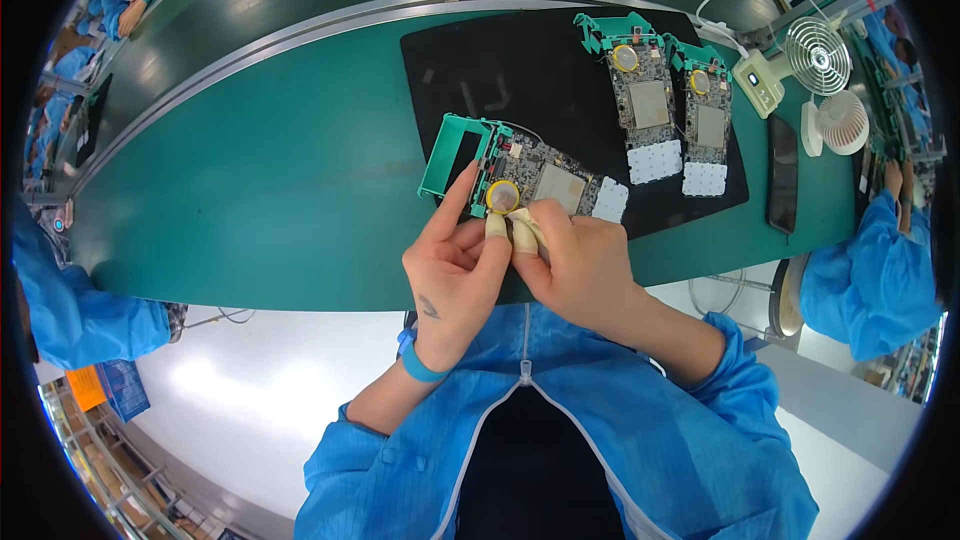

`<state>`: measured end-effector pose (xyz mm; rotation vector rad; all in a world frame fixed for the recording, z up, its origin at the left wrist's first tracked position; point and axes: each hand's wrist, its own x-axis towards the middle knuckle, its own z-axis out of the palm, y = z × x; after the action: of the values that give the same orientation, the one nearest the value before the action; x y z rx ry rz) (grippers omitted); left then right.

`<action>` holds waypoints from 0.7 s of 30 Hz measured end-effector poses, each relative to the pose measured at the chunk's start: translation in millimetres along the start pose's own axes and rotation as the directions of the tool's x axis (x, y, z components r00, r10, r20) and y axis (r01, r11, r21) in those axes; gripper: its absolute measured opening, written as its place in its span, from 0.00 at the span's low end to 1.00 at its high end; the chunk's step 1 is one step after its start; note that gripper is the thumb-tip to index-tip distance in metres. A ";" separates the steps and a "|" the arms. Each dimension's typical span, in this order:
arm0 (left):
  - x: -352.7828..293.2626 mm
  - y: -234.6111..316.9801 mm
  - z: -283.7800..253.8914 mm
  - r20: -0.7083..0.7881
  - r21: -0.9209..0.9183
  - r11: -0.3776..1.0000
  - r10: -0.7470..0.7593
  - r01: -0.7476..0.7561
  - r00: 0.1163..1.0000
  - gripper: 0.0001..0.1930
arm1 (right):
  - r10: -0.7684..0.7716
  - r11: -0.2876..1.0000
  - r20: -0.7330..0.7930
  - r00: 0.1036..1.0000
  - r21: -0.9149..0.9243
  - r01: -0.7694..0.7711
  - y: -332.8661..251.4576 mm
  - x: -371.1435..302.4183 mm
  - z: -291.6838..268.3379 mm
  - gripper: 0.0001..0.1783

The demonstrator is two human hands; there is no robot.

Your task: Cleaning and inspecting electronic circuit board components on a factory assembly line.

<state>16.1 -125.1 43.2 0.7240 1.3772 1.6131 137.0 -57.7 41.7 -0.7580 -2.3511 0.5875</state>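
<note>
A circuit board (533, 157) with a green plastic frame (436, 168) at its left end lies tilted over the near edge of the black mat. A round coin cell (502, 197) with a yellow rim sits on the board, and a white keypad sheet (610, 200) covers its right end. My left hand (450, 265) grips the board's near left side, its index finger along the green frame. Fingers of my right hand (588, 260) are pinched together at the near edge, beside the coin cell. Pale finger cots cover some fingertips. What the right fingertips hold is hidden.
Two similar circuit boards (648, 105) with green frames lie on the black mat (480, 50) at the back right. Beyond them are a small white device (758, 83), a fan (818, 55) and a dark phone (782, 175). People in blue sit at both sides.
</note>
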 end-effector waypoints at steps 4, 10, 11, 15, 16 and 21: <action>0.5 -1.0 -0.5 -0.016 -0.025 1.000 0.011 -0.011 1.000 0.28 | -0.035 0.998 0.015 0.999 -0.046 0.036 -2.1 0.5 -0.3 0.14; 1.6 1.0 1.5 0.006 0.056 0.998 0.005 -0.005 1.000 0.26 | -0.010 0.985 0.062 0.998 -0.170 0.020 -5.8 2.7 -4.9 0.13; 1.8 -0.7 -0.2 0.011 0.052 0.999 0.005 -0.005 1.000 0.27 | 0.060 0.998 0.099 0.993 -0.037 -0.057 -1.0 3.0 -6.7 0.13; 1.4 1.8 3.1 0.031 -0.042 0.999 -0.004 0.005 1.000 0.28 | 0.264 0.845 0.177 0.948 0.431 -0.316 5.4 -5.0 -25.2 0.19; 1.0 1.6 3.0 0.031 -0.040 0.999 -0.004 0.005 1.000 0.28 | 0.264 0.844 0.176 0.948 0.433 -0.316 5.0 -4.5 -24.7 0.19; 2.1 -0.3 4.3 0.026 0.005 1.000 0.018 -0.018 1.000 0.28 | -0.109 0.991 0.001 0.994 -0.084 0.108 7.5 -5.8 -23.1 0.22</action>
<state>18.9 -121.2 43.6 0.7597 1.3600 1.6094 158.7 -50.7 52.0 -0.6621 -2.4089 0.4436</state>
